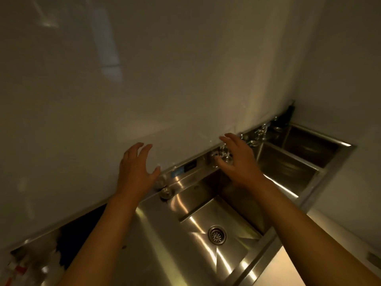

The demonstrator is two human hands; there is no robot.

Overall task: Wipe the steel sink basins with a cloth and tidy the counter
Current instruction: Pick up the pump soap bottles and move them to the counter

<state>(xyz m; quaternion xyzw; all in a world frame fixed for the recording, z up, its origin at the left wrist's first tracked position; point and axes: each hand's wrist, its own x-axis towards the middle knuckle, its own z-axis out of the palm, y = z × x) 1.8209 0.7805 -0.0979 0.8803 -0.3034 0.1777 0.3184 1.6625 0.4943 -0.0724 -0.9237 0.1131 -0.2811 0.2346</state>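
Observation:
A steel sink runs along a white wall with several basins. The nearest basin (198,205) has a round drain (216,234) in its floor. Two more basins (288,164) lie further right. My left hand (136,170) is raised above the sink's back ledge, fingers spread, holding nothing. My right hand (237,157) hovers over a tap fitting (221,154) on the backsplash, fingers apart, empty. No cloth is in view.
A round steel knob (166,191) sits on the ledge under my left hand. More tap fittings (260,133) stand further right, with a dark object (288,114) in the far corner. Blurred clutter (31,263) lies on the counter at lower left.

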